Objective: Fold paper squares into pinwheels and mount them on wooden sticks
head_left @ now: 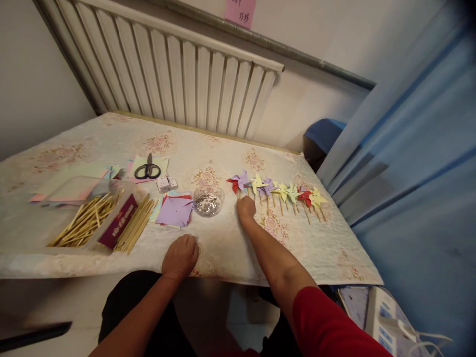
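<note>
right hand point(246, 207) curled, fingers at stick of leftmost pinwheel point(238, 182), grip unclear | pinwheel at hand's 12 o'clock, stick axis 12–6 | left hand point(181, 256) fisted on tablecloth point(223, 238), farther, at 7 o'clock

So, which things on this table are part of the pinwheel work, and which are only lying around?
Part of the work:
- row of paper pinwheels, right hand at its left end
- paper squares
- wooden sticks
- bowl of pins
- scissors

Only lying around:
- radiator
- pink note on the wall
- blue curtain

The left hand rests closed on the table edge.
</note>
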{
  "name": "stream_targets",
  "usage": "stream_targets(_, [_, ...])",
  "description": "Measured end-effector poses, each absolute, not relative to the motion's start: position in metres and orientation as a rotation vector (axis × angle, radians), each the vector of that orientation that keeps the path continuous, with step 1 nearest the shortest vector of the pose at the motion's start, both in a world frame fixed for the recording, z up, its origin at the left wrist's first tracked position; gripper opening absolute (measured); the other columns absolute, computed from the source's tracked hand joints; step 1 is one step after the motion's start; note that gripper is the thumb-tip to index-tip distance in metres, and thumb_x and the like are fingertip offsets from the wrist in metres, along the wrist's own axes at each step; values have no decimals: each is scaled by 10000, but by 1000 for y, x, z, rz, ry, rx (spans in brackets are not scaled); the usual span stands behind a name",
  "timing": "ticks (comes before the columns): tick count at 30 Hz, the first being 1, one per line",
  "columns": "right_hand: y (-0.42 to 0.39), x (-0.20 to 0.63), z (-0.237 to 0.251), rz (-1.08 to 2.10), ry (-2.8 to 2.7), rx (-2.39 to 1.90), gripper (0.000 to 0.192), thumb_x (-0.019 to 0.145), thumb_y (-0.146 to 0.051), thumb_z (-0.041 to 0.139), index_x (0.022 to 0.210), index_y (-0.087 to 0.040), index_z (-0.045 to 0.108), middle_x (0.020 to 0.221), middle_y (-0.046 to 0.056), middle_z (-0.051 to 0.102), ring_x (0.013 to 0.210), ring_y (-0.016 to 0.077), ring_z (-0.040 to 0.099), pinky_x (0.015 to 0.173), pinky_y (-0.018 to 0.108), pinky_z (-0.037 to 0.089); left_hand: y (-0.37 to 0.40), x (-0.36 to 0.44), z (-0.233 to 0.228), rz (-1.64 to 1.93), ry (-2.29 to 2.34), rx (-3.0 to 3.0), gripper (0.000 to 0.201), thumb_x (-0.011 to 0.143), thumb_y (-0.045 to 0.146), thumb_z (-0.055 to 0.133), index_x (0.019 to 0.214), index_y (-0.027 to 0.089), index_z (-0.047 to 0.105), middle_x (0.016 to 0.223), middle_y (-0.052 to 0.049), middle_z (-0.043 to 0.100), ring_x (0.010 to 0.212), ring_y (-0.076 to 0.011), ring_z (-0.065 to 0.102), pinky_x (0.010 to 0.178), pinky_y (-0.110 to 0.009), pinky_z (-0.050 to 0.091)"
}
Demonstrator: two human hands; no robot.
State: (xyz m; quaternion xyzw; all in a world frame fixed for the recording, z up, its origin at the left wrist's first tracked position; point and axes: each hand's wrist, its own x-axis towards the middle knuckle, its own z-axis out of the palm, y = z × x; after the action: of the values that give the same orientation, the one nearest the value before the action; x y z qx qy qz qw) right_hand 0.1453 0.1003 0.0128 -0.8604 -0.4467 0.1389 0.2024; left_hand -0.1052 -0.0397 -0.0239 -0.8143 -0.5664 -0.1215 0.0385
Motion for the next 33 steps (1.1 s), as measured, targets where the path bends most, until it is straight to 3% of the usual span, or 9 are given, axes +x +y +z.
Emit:
stream_targets(23, [104, 148, 10, 390, -1248, -2419, 257, 893, -317, 548, 1004, -159, 719, 1064, 165, 720, 1005, 297, 687, 797, 365, 524, -39, -105, -23, -372, -1727, -2506, 220, 947, 223, 399, 827, 182, 579, 844, -96, 585, 840, -244, 543, 767, -377, 384])
stream_targets(33, [82, 148, 8, 349, -1345, -2387, 313, 938, -431, 518, 986, -168, 681, 1020, 148, 715, 986, 264, 674, 778, 331, 501, -39, -105, -20, -261, -1786, -2523, 215, 947, 229, 396, 873, 164, 587, 891, -100, 596, 880, -239, 551, 782, -368, 374])
